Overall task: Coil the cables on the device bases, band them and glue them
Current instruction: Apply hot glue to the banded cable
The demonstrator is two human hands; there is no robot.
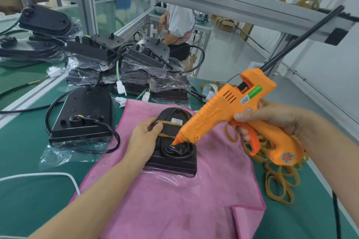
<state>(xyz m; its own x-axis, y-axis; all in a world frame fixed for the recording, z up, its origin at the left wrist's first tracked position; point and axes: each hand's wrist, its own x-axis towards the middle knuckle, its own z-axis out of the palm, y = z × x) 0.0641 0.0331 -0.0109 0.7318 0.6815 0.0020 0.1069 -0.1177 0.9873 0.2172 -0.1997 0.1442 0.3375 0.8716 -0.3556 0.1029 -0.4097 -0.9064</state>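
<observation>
**Device base under the glue nozzle**

Device base (172,153), black and flat-backed, lies on a pink cloth (174,196) on the green bench (35,200), directly under the left hand (144,137). That hand presses down on the base's left edge, thumb and fingertips curled against the rubber band (168,121) crossing the shell. The coiled cable (175,152) sits just below the thumb, its coloured wire ends exposed at the loop's centre. The right hand (272,120) grips an orange glue gun (231,116) by the handle, a finger on the trigger, with the nozzle at those wire ends.

The base looks like rigid plastic, light enough to slide on cloth, so it likely needs holding by its edge, clear of the hot tip. The cable seems springy; the bands probably keep it coiled. Loose bands (279,180) lie under the right hand, and more bases (85,116) lie beyond the left.
</observation>
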